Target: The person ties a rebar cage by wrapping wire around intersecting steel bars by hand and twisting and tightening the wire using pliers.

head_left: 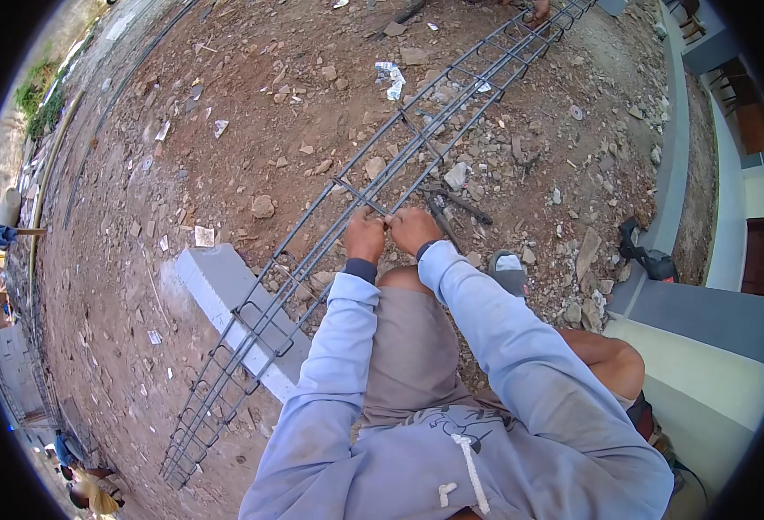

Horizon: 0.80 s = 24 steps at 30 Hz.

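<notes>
A long rebar cage [292, 279], made of lengthwise steel bars with stirrups, runs diagonally from lower left to upper right. My left hand [366, 236] is closed against the near bars, by a stirrup. Beside it, my right hand [414, 230] is closed in a pinch, its fingertips nearly meeting the left ones at the same joint. What lies between the fingers is too small to make out. Under the cage, a pale concrete block [241, 299] props its lower left part. Dark tool handles [461, 204], perhaps of pincers, lie on the ground just beyond my right hand.
At the far end of the cage, another person's hand [539, 12] touches the bars. Stones and paper scraps [390, 80] litter the dirt. A low concrete kerb [672, 165] and a building wall stand at right, with a black bag [646, 251]. People [91, 485] are at lower left.
</notes>
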### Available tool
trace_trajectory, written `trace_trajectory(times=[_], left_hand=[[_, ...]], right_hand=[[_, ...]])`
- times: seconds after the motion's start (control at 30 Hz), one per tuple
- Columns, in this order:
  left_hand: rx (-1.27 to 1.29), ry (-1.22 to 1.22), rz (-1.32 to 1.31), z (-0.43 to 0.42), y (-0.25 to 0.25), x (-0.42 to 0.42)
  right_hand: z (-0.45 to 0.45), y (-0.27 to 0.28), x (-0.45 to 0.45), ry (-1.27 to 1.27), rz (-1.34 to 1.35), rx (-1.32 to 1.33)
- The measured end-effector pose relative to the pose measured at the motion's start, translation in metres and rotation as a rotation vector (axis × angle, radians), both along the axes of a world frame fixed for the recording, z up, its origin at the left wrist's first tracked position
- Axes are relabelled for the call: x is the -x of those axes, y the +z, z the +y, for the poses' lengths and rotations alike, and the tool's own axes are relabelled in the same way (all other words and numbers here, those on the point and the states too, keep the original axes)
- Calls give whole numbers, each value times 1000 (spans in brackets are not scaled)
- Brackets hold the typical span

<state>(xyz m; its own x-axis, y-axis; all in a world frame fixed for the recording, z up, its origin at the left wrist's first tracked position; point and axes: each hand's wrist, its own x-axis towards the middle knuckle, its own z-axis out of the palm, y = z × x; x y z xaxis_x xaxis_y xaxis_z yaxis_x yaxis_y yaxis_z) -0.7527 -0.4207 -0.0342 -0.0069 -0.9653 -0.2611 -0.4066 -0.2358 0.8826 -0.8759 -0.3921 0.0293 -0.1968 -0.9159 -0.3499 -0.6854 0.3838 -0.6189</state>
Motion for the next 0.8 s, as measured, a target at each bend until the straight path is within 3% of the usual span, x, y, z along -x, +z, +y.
trace_trajectory(times=[0.2, 0.3, 0.4, 0.5, 0.67, 0.8], left_hand=[[-21, 82, 175, 0, 1, 0], [-203, 23, 133, -5, 42, 1], [-337, -22, 307, -18, 33, -7], [-315, 4, 399, -18, 30, -7], [-297, 266, 503, -7, 37, 6], [-170, 352, 448, 5, 46, 15]], right_hand=[[-1, 4, 0, -36, -4, -74], [-2, 5, 1, -38, -11, -101], [-2, 10, 1, -38, -14, -125], [-4, 5, 0, -24, 1, -110], [-5, 5, 1, -30, 39, -123], [-5, 16, -4, -85, 66, -147]])
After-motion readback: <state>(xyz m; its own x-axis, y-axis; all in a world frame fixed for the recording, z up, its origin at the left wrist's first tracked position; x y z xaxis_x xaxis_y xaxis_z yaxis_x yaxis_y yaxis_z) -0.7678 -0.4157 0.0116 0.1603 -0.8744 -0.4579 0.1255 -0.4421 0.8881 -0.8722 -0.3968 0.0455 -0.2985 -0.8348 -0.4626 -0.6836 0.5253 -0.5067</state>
